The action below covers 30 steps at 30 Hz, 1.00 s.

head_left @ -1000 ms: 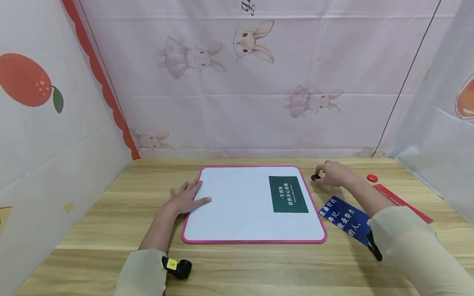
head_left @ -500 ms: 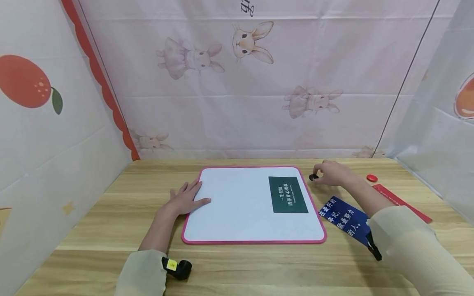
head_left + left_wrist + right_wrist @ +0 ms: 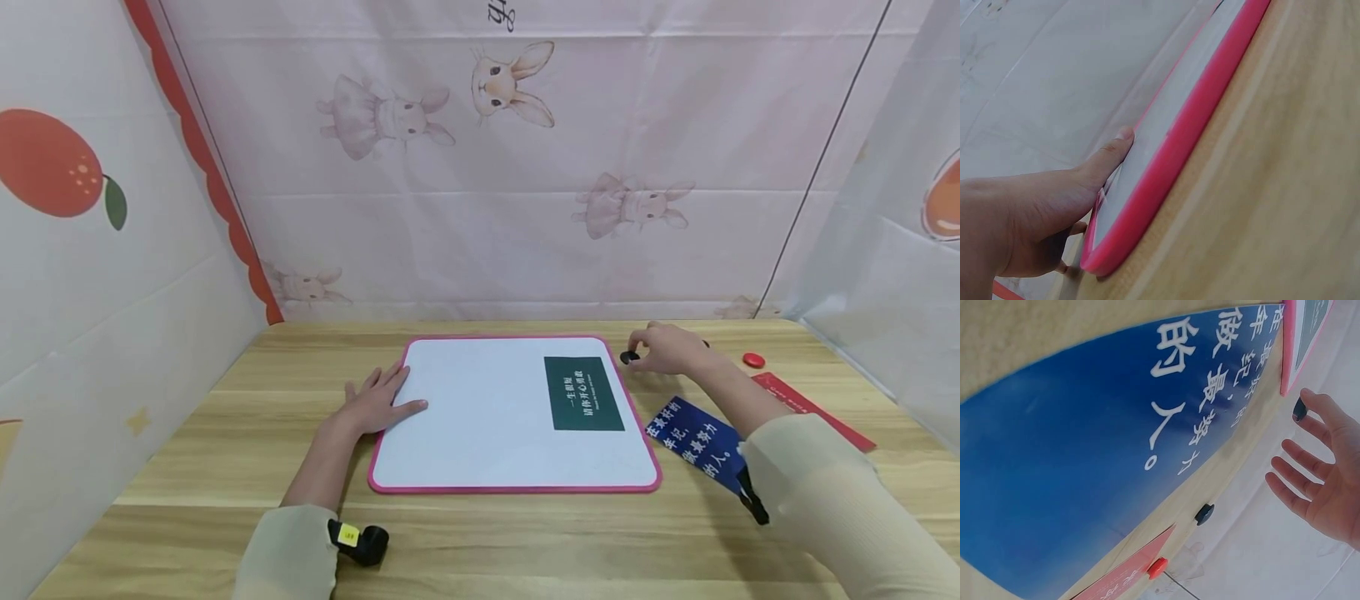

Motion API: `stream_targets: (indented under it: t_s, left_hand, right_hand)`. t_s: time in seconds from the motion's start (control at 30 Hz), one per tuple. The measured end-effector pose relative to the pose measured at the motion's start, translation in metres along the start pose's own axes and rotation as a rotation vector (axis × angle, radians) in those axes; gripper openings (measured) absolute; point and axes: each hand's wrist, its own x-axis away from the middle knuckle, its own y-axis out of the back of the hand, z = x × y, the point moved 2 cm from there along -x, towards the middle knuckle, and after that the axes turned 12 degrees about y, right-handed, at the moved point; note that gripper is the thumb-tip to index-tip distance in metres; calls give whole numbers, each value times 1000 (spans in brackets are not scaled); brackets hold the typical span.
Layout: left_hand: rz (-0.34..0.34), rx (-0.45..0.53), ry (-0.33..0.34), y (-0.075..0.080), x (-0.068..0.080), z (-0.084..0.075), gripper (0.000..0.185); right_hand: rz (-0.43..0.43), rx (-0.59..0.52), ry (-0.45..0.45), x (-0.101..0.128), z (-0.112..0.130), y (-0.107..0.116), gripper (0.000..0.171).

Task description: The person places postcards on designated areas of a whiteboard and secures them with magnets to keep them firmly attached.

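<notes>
Centrally on the light wooden counter [image 3: 525, 533]: one white rectangular board with a pink rim [image 3: 480, 417], bearing one dark green printed card [image 3: 584, 393] at its 2 o'clock quarter.

Left hand [image 3: 372, 404]: grip spread flat, fingers straight, resting on the board's 9 o'clock edge; the thumb [image 3: 1113, 150] lies over the pink rim onto the white face.

Right hand [image 3: 667, 350]: fingertips pinch one small black round magnet [image 3: 626, 357], just beside the board's 2 o'clock corner, right at the rim. In the right wrist view the magnet [image 3: 1299, 409] sits at the index fingertip while the other fingers spread loose.

Small round pieces, counted: two black (one pinched, one lying loose on the counter [image 3: 1204, 514] behind the hand) and one red [image 3: 753, 360], at 3 o'clock from the hand, near the right wall.

Paper strips, counted: one blue strip with white characters [image 3: 693, 443] just off the board's 4 o'clock edge; one red strip [image 3: 813, 410] beyond it.

Open room: bare counter at 6 o'clock of the board, and a band at 9 o'clock up to the draped left wall.
</notes>
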Motion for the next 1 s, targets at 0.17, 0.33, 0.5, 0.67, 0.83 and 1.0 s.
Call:
stream_targets:
  t_s: [0.17, 0.33, 0.5, 0.67, 0.83, 1.0]
  left_hand:
    - [-1, -5, -2, -1, -1, 0, 86]
    - [0, -3, -3, -1, -1, 0, 86]
    - [2, -5, -3, 0, -1, 0, 86]
    - [4, -8, -1, -1, -1, 1, 86]
    - [8, -10, 0, -1, -1, 1, 86]
    - [8, -4, -3, -1, -1, 2, 86]
  right_hand:
    - [-7, 1, 0, -1, 3, 1, 32]
    - [-14, 0, 2, -2, 6, 1, 33]
    - [0, -8, 3, -5, 7, 1, 32]
    - [16, -4, 7, -7, 10, 1, 31]
    - [24, -17, 1, -8, 13, 2, 31]
    - [31, -7, 1, -12, 14, 1, 32]
